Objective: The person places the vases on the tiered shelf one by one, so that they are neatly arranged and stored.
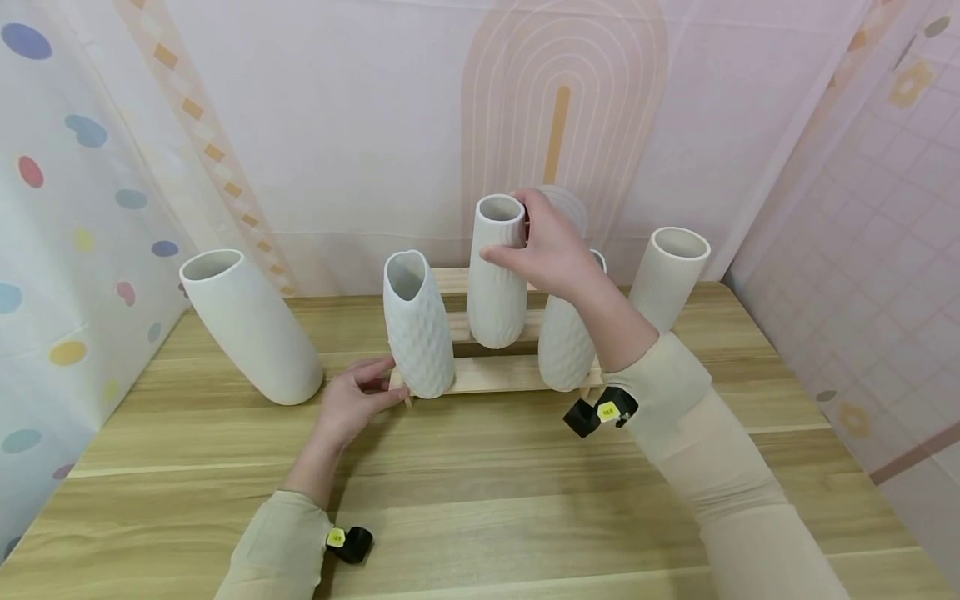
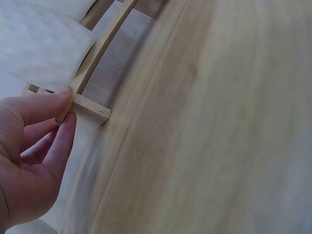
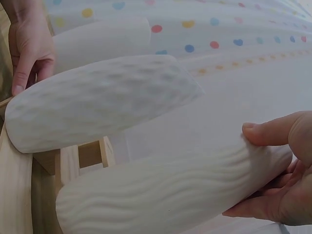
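Note:
My right hand (image 1: 555,250) grips a white vase (image 1: 497,292) near its rim, thumb on one side and fingers round the other. Wavy ridges run along this vase (image 3: 161,195) in the right wrist view. It stands upright over the middle of a stepped wooden rack (image 1: 498,375); whether its base touches a slat I cannot tell. With thumb and fingers, my left hand (image 2: 39,146) pinches the left end of the rack's front slat (image 2: 100,56). Beside that hand, a dimpled white vase (image 1: 420,333) with a notched rim stands on the slat. Another dimpled vase (image 1: 562,346) stands at the right end, partly behind my right wrist.
A smooth white vase (image 1: 255,333) stands on the wooden table (image 1: 480,500) left of the rack. To the right is a finely ribbed white vase (image 1: 667,279), its lower part hidden by my forearm. Patterned cloth (image 1: 337,125) hangs behind and at both sides.

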The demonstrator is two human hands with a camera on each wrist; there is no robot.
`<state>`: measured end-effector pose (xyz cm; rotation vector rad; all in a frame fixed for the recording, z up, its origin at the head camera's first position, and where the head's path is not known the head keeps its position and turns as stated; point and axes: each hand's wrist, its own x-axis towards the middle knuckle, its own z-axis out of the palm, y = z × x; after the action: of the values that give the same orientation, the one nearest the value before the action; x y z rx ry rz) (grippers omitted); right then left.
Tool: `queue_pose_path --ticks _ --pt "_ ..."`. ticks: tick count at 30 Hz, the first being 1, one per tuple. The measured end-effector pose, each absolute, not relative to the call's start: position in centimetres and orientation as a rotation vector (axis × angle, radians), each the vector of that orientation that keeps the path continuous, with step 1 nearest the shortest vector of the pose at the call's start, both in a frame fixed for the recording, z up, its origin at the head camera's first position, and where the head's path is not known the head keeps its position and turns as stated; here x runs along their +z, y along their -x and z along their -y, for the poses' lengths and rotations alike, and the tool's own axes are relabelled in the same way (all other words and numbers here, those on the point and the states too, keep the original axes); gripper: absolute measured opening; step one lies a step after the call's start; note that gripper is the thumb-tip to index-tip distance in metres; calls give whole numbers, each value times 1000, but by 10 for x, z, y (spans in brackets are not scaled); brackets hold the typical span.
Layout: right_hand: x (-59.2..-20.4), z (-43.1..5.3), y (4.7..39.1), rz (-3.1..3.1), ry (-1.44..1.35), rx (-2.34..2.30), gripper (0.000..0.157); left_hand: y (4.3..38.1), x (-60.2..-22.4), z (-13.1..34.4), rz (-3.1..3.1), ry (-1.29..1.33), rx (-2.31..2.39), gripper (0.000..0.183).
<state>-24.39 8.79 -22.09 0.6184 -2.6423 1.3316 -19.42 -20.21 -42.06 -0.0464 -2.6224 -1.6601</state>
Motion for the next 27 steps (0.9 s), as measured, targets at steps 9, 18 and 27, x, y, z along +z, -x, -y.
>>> queue_pose_path --ticks 9,18,27 --pt "-218 -82 254 2689 -563 1288 65 193 -418 201 2607 58 -1700 58" --pt "-213 -80 257 2732 -575 1258 69 195 -421 203 2623 45 -1650 57" --pt "-211 -88 253 2669 -618 1387 71 196 -424 203 2625 56 -1655 57"
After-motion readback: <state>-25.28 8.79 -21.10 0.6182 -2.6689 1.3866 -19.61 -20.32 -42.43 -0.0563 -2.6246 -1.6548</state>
